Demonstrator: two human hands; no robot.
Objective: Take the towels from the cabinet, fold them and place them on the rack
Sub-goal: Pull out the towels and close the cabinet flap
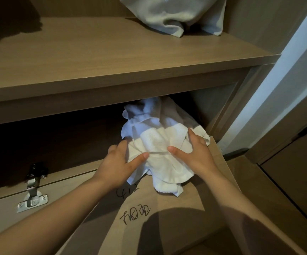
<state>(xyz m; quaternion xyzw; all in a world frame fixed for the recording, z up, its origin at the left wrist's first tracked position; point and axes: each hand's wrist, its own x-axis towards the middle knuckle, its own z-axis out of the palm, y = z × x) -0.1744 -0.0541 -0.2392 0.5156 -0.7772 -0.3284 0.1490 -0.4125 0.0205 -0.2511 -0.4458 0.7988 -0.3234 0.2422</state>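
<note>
A crumpled bundle of white towels [158, 142] sits at the mouth of the lower cabinet compartment [56, 144], spilling over onto the lowered door panel [167, 218]. My left hand [119, 162] grips the bundle's left side, thumb on top and fingers tucked behind the cloth. On the right side my right hand [195, 151] holds the same bundle, thumb across the front. The back of the bundle is hidden in the dark under the shelf.
A wooden shelf [112, 57] runs above the compartment, with a grey cloth [174, 13] heaped at its back right. A metal hinge [33, 190] sits on the lower left. Handwritten marks show on the door panel. A white wall edge [278, 89] stands to the right.
</note>
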